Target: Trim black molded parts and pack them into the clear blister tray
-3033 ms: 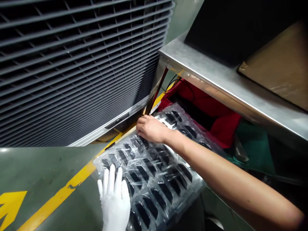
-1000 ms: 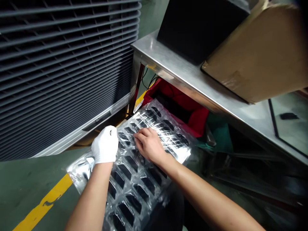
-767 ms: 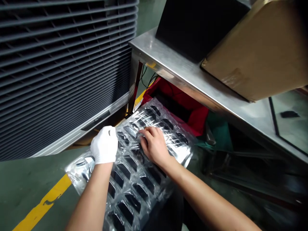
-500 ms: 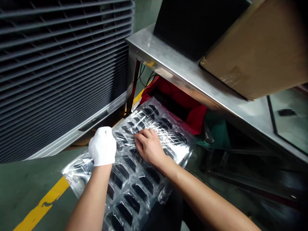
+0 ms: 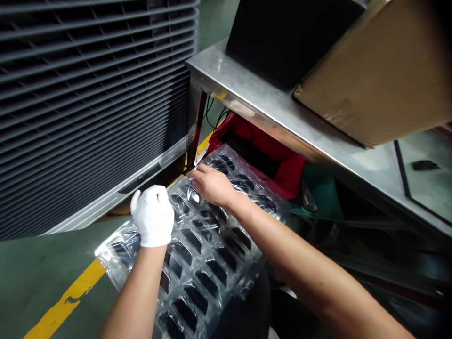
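Note:
A clear plastic blister tray [image 5: 197, 245] lies tilted in front of me, with rows of dark flat pieces in its pockets and shiny clear film over it. My left hand [image 5: 153, 216], in a white glove, is closed at the tray's left edge, its thumb standing a little out to the side. What lies under its curled fingers is mostly hidden. At the far left edge of the tray, my bare right hand [image 5: 213, 186] has its fingers bent and pressed together on the plastic edge. The forearm crosses above the right part of the tray.
A large grey louvred grille [image 5: 95, 113] stands at the left. To the right is a metal table [image 5: 261, 99] carrying a cardboard box [image 5: 374, 80] and a black panel [image 5: 282, 42]. Below it sits a red bin [image 5: 291, 174]. Yellow tape [image 5: 67, 301] marks the green floor.
My right hand has moved from the middle of the tray up and left to its far edge. The left hand stays in place, its thumb now further out.

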A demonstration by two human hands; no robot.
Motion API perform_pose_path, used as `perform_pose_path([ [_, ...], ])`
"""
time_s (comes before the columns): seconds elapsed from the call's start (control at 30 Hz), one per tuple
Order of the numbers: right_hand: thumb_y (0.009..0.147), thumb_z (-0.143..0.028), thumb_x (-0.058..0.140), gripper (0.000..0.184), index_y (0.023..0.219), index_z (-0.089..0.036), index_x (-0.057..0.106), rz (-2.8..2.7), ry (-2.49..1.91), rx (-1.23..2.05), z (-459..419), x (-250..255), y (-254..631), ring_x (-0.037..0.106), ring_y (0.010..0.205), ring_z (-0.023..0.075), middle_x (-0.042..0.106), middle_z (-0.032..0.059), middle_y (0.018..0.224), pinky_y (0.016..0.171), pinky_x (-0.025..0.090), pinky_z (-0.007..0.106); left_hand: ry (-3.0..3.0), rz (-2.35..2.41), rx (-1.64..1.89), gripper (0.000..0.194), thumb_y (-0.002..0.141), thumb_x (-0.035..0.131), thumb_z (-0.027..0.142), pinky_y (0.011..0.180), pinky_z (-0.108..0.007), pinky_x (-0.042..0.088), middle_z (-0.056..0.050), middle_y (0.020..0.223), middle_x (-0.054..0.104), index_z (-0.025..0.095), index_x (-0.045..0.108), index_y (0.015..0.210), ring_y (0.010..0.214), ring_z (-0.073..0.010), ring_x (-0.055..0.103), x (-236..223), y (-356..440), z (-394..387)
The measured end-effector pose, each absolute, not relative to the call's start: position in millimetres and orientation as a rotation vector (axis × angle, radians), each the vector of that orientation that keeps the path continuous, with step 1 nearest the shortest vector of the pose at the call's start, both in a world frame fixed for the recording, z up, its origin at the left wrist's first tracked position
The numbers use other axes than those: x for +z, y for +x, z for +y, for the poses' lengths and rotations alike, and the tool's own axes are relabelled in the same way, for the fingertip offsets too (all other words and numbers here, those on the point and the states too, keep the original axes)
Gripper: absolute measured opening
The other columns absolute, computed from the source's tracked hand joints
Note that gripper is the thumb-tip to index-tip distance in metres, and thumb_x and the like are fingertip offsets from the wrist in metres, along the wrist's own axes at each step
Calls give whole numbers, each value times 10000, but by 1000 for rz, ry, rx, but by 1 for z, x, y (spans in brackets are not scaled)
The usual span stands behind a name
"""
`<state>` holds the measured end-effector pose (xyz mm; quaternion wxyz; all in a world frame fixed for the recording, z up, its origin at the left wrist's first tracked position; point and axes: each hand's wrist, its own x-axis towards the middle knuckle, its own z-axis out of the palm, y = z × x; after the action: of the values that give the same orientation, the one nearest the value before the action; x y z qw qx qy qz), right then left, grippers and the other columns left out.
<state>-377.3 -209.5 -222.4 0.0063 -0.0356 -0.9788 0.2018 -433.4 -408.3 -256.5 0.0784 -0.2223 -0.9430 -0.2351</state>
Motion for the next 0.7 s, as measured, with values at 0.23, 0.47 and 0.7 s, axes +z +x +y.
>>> perform_pose_path([
  [0.23,1042,-227,474,263,1202,-257,680,-2972,-45,710,-207,-223,-365,635,1075,187,621,54,1271,893,488,272,-1143,-2658,-780,571,974,587,389,1286,-546,163,-143,1476,611,142,529,1485,1493,-337,405,-251,-427,-401],
  [0.47,1034,-197,473,253,1161,-215,691,-2895,45,789,-202,-224,-365,649,1089,205,682,71,1197,940,497,294,-1321,-2598,-874,641,1002,527,286,1291,-537,199,-160,1382,672,91,345,1584,1429,-291,495,-254,-428,-399],
  [0.7,1003,-163,491,250,1134,-216,697,-2885,56,794,-202,-231,-364,653,1094,220,689,75,1179,937,503,310,-1483,-2598,-817,610,985,468,177,1262,-505,279,-169,1505,572,108,366,1583,1410,-276,508,-252,-430,-394],
])
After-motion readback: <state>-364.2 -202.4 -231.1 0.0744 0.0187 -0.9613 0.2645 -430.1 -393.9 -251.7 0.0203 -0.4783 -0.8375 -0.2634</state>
